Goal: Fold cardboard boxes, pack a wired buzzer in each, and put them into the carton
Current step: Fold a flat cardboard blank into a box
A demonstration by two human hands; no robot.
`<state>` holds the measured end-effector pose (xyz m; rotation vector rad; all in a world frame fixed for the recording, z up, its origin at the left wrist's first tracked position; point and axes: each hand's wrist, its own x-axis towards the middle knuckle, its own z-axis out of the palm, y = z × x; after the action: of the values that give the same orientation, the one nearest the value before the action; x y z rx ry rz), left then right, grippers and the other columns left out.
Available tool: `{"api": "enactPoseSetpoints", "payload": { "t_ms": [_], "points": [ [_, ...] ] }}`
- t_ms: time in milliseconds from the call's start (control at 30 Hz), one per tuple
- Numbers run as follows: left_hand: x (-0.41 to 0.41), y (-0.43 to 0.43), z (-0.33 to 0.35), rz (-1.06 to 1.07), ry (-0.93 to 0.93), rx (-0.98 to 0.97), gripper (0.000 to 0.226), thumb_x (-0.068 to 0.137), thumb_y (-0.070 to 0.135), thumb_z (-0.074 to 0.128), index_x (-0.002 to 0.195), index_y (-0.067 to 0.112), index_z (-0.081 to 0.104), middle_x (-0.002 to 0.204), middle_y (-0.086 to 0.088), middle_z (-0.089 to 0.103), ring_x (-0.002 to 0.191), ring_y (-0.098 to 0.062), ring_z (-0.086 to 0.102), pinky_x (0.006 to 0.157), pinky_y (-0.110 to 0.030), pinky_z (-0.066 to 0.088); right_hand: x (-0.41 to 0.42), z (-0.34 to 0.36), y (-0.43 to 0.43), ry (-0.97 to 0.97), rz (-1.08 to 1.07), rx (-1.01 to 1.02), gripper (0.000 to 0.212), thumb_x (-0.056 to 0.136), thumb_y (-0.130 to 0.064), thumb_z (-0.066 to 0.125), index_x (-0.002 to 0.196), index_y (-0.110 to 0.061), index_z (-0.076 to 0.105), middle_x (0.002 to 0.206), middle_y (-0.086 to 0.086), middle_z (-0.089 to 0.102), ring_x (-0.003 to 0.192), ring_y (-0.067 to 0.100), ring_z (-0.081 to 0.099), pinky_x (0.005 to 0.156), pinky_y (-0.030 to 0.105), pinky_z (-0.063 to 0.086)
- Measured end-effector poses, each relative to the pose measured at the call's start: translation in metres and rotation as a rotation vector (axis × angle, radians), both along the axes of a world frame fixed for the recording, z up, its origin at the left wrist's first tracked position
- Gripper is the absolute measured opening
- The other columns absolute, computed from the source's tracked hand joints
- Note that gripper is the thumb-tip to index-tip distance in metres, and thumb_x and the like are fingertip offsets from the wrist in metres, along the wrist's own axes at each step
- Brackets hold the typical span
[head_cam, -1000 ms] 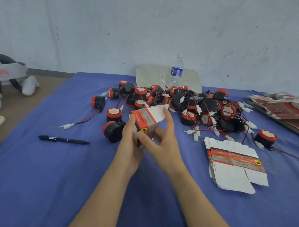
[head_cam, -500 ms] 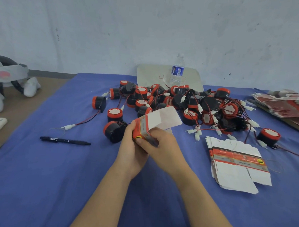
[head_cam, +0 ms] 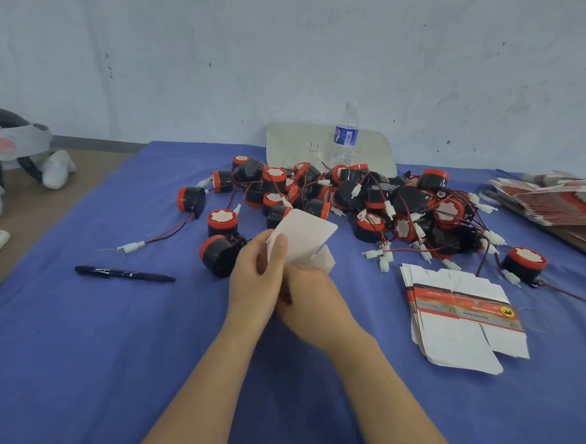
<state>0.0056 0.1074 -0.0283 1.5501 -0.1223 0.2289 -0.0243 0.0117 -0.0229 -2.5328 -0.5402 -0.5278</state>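
Observation:
Both my hands hold a small cardboard box [head_cam: 302,236] above the blue cloth, its white flaps pointing away from me. My left hand [head_cam: 257,280] grips its left side with the thumb on the white panel. My right hand [head_cam: 308,298] grips it from below and the right; most of the box body is hidden behind my fingers. A heap of black-and-red wired buzzers [head_cam: 368,198] lies just beyond. One buzzer [head_cam: 219,258] sits close to my left hand. A stack of flat unfolded boxes [head_cam: 463,318] lies to the right.
A black pen [head_cam: 126,273] lies at the left on the blue tablecloth [head_cam: 89,365]. A water bottle [head_cam: 345,135] stands on a white board at the back. More flat boxes [head_cam: 552,200] are piled at the far right. A white and grey headset [head_cam: 10,150] sits at the far left.
The box has been turned in my hands: its red printed side no longer shows and the white flaps stand up. My right hand has slid down under the box.

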Motion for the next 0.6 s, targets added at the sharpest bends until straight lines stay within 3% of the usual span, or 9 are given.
{"api": "enactPoseSetpoints", "payload": {
  "t_ms": [67, 200, 300, 400, 467, 533, 600],
  "points": [
    [0.001, 0.000, -0.001, 0.028, -0.029, 0.039, 0.030, 0.095, 0.041, 0.050, 0.120, 0.027, 0.058, 0.112, 0.014, 0.060, 0.104, 0.001, 0.055, 0.084, -0.012, 0.040, 0.000, -0.002, 0.004, -0.033, -0.002, 0.010, 0.014, 0.085, -0.010, 0.056, 0.093, -0.013, 0.067, 0.079, 0.002, 0.069, 0.063, 0.014, 0.052, 0.058, 0.022, 0.037],
    [0.003, 0.002, -0.004, 0.029, 0.036, 0.022, 0.022, 0.095, 0.038, 0.051, 0.114, 0.028, 0.056, 0.108, 0.012, 0.062, 0.104, -0.006, 0.058, 0.081, -0.018, 0.044, 0.001, -0.004, 0.004, -0.053, -0.017, 0.100, 0.017, 0.086, -0.010, 0.057, 0.099, -0.015, 0.068, 0.085, -0.001, 0.068, 0.069, 0.010, 0.053, 0.057, 0.017, 0.041],
    [0.004, 0.004, -0.007, 0.022, 0.071, -0.017, 0.018, 0.095, 0.032, 0.054, 0.113, 0.028, 0.052, 0.116, 0.005, 0.061, 0.108, -0.011, 0.058, 0.089, -0.026, 0.049, 0.004, -0.002, -0.003, -0.123, -0.157, 0.240, 0.021, 0.086, -0.006, 0.053, 0.098, -0.013, 0.069, 0.094, 0.000, 0.065, 0.081, 0.009, 0.049, 0.068, 0.014, 0.039],
    [0.003, 0.003, -0.009, -0.031, 0.067, -0.008, 0.019, 0.094, 0.027, 0.057, 0.111, 0.032, 0.049, 0.111, 0.015, 0.059, 0.103, -0.002, 0.056, 0.072, -0.008, 0.047, 0.007, 0.004, -0.012, -0.273, -0.337, 0.509, 0.028, 0.086, -0.003, 0.044, 0.104, -0.011, 0.064, 0.104, -0.004, 0.058, 0.097, 0.009, 0.049, 0.080, 0.008, 0.036],
    [0.003, 0.000, -0.012, -0.042, 0.062, 0.055, 0.027, 0.094, 0.020, 0.058, 0.115, 0.032, 0.045, 0.111, 0.016, 0.055, 0.101, -0.001, 0.054, 0.067, -0.006, 0.044, 0.010, 0.005, -0.020, -0.127, -0.426, 0.735, 0.027, 0.096, -0.009, 0.044, 0.118, -0.015, 0.058, 0.114, -0.008, 0.053, 0.104, 0.009, 0.050, 0.084, 0.014, 0.040],
    [0.004, -0.004, -0.015, -0.026, 0.067, 0.118, 0.034, 0.094, 0.014, 0.056, 0.122, 0.029, 0.042, 0.116, 0.012, 0.052, 0.104, -0.007, 0.051, 0.074, -0.013, 0.040, 0.015, 0.002, -0.026, 0.177, -0.421, 0.920, 0.023, 0.099, -0.020, 0.046, 0.120, -0.017, 0.056, 0.119, -0.005, 0.058, 0.103, 0.010, 0.055, 0.078, 0.013, 0.043],
    [0.005, -0.005, -0.015, -0.012, 0.077, 0.135, 0.038, 0.094, 0.008, 0.051, 0.127, 0.025, 0.042, 0.119, 0.009, 0.052, 0.105, -0.010, 0.049, 0.075, -0.018, 0.040, 0.017, -0.002, -0.029, 0.385, -0.371, 0.934, 0.021, 0.099, -0.027, 0.048, 0.113, -0.017, 0.059, 0.112, -0.001, 0.063, 0.097, 0.013, 0.060, 0.069, 0.016, 0.046]
  ]
}}
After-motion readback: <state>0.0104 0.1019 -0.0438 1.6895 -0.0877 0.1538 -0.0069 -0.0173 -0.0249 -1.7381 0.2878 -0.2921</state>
